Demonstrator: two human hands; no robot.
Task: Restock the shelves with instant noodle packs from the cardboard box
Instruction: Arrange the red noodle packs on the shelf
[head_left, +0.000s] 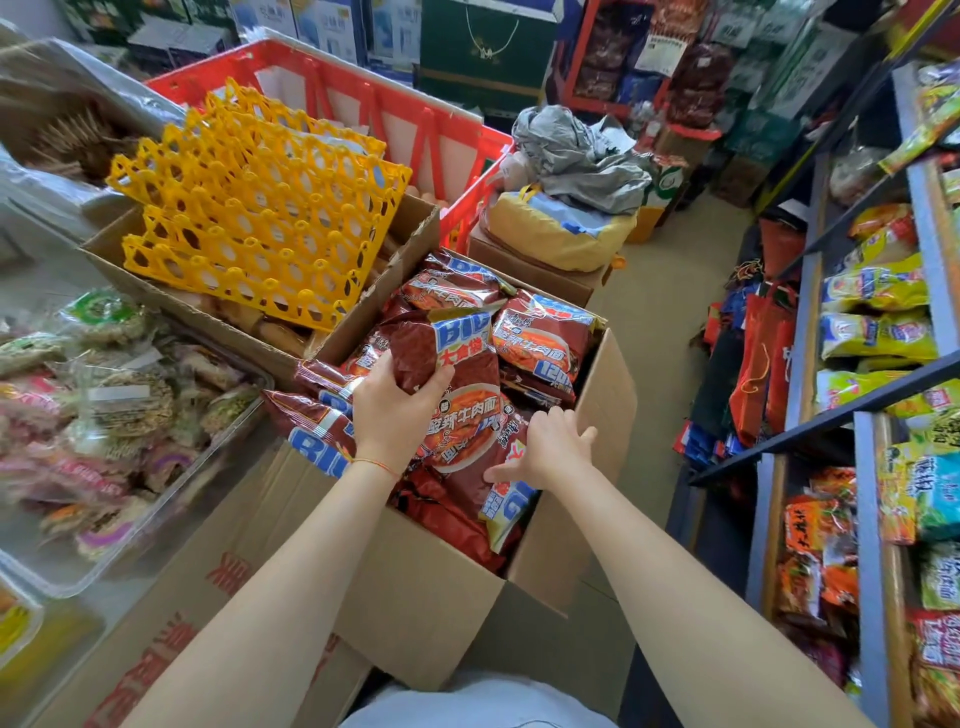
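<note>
Blurred snack trays (104, 415), cut off left.

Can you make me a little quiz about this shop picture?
1. True or false: the left hand holds a noodle pack.
2. What colour are the egg trays? A) yellow B) green C) blue
3. Fill in: the packs lie in a cardboard ____.

Key: 1 true. 2 A. 3 box. Bonus: the right hand lies open on the packs, and the shelves stand to the right.
</note>
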